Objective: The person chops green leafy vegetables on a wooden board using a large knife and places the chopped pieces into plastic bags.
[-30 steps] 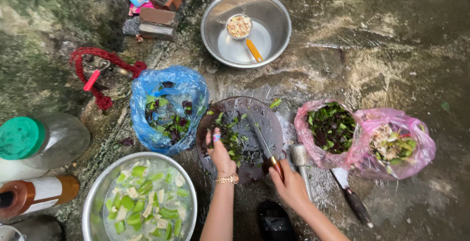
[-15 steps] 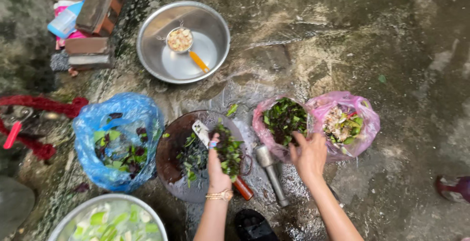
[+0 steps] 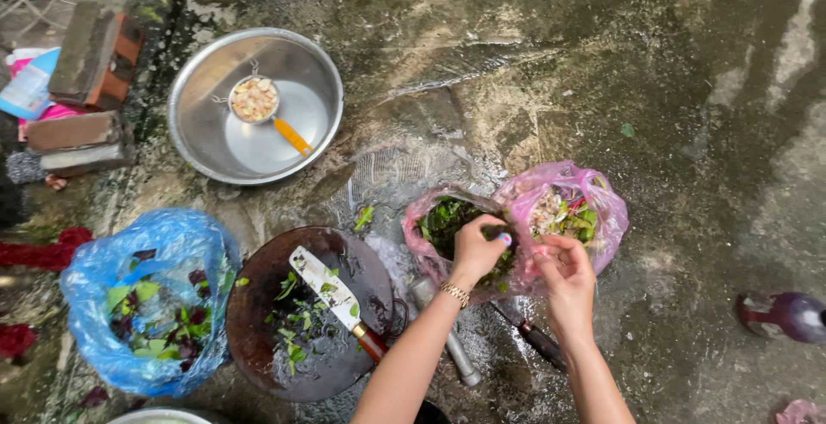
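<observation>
Now left hand [image 3: 476,250] inside pink bag of greens [image 3: 447,222], right hand [image 3: 564,273] beside.

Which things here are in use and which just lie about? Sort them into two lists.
In use: left hand in the pink bag of dark greens; right hand at the pink bag of mixed leaves.

Lying about: cleaver on round board, blue bag, metal basin, bricks.

Your cutting board [image 3: 258,321], cleaver [image 3: 331,297] on it, sits at centre. Leaf bag [image 3: 129,299] at nine o'clock, metal basin [image 3: 194,131] at twelve, two herb bags [image 3: 594,209] at three, side by side.
</observation>
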